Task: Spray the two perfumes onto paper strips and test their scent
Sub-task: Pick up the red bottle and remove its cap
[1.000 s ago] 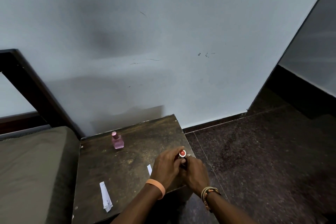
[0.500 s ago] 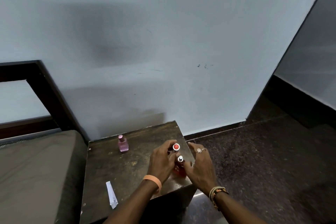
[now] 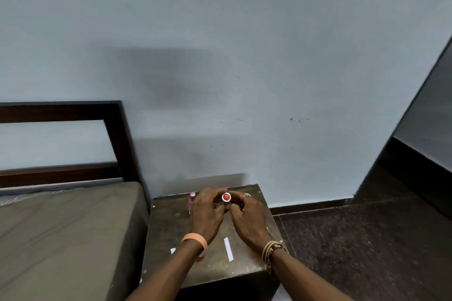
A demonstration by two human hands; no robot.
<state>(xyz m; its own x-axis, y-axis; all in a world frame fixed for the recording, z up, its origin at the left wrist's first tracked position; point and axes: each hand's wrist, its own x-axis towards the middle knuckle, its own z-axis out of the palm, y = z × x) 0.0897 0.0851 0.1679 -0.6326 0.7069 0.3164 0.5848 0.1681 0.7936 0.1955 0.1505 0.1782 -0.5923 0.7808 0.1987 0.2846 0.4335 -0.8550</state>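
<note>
Head view, left to right: a bed (image 3: 61,227) lies against the side of the small dark tabletop (image 3: 166,230). At the tabletop's near left a short end of a paper strip (image 3: 173,250) shows beside the left wrist, the rest hidden by the arm. Toward the back stands the pink perfume (image 3: 192,201), upright, untouched and partly hidden behind the left grip (image 3: 208,212). That grip is curled, its fingertips pinching the cap of the red-capped perfume (image 3: 226,197), which is held above the middle of the tabletop between both hands. Below it a second paper strip (image 3: 228,249) lies flat and in full view. The right grip (image 3: 249,217) closes on the same bottle from the other side, fingers bent inward. The bottle's body is covered by the fingers, and whether the cap is seated or loose cannot be told.

The step in hand looks like uncapping the first perfume. Nothing suggests either strip has been sprayed. The next move probably calls for freeing the cap, setting it down, picking up a strip and aiming the nozzle at it.

Counted: two perfumes, two paper strips, two hands, one tabletop.
</note>
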